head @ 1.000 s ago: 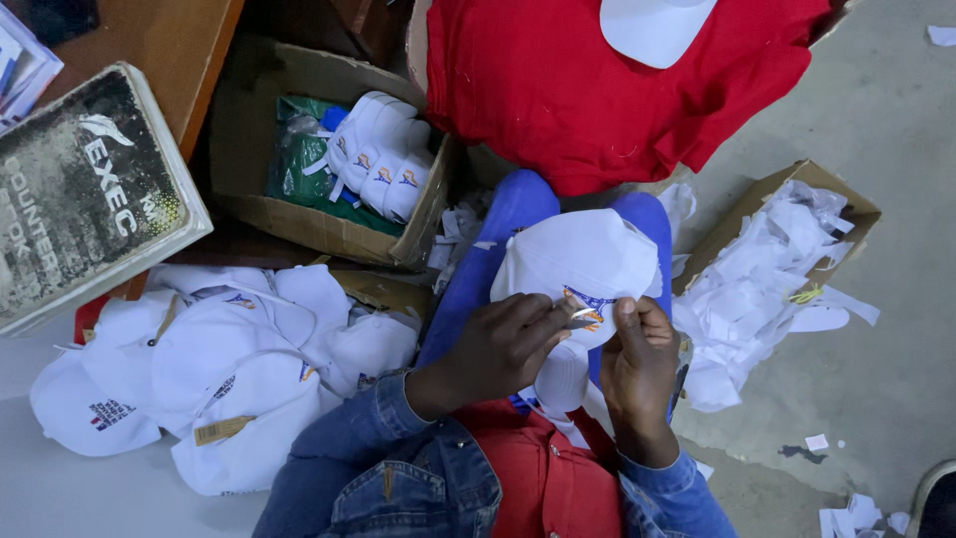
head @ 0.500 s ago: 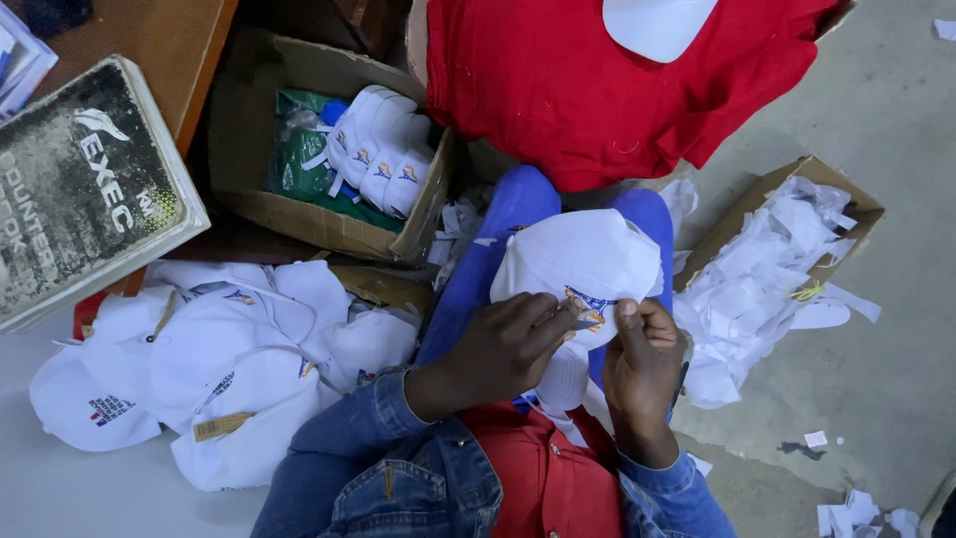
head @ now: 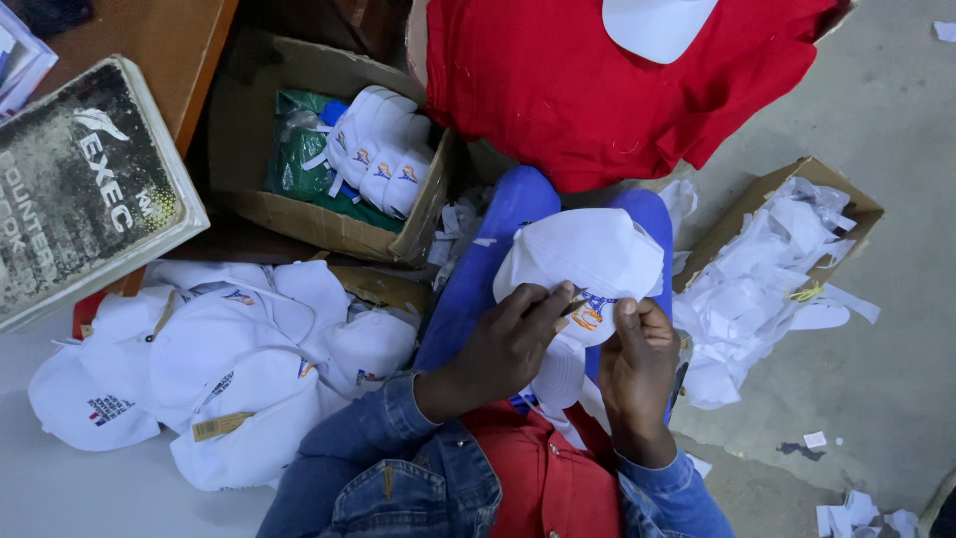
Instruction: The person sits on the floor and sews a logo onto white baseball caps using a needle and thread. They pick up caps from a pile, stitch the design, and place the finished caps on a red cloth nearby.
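At your fingertips, the left hand (head: 498,349) pinches a small tool, too small to identify, against the embroidered patch on the white cap (head: 583,264) lying on your blue-trousered lap. Your right hand (head: 637,364) is clamped on the cap's edge, thumb up. Judging by this, keep the fabric taut and work in short strokes.
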